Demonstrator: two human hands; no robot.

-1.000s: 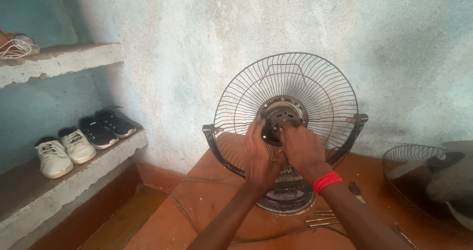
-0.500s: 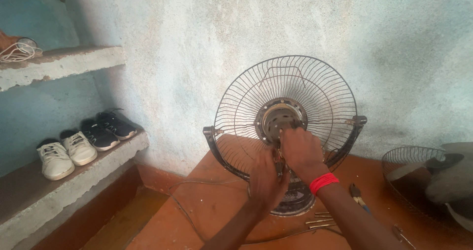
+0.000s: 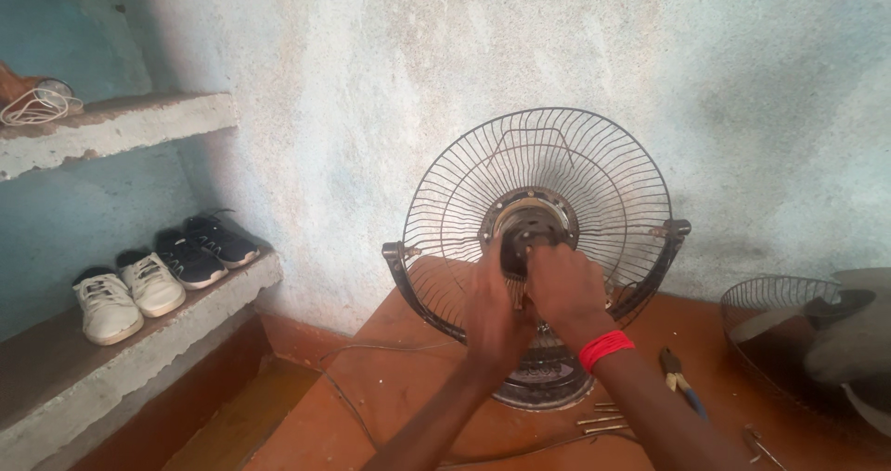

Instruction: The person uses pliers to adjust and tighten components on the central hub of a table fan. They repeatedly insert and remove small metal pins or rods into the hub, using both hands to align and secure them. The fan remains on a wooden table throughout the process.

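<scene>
The table fan [image 3: 543, 248] stands upright on the reddish-brown table [image 3: 390, 387], close to the pale plastered wall [image 3: 464, 81]. Its rear wire guard [image 3: 548, 155] is in place and faces you; the front is uncovered, so the dark motor hub [image 3: 529, 230] shows at the centre. The round base [image 3: 548, 387] rests flat on the table, just below your wrists.

Your hands work side by side, touching each other, directly at the hub. Your left hand [image 3: 497, 313] sits just under and left of the hub, fingers curled toward it. Your right hand [image 3: 564, 290] covers the lower right of the hub, fingers bent against it; a red band [image 3: 606, 348] circles that wrist. Whether either hand is clamped on a part cannot be told, since the fingertips are hidden.

Loose metal screws [image 3: 603, 420] lie on the table just right of the base, with pliers [image 3: 677, 374] near them. A second wire guard [image 3: 789, 341] lies at the right edge. On the left ledge [image 3: 111, 369] stand white shoes [image 3: 125, 295] and black shoes [image 3: 204, 244].
</scene>
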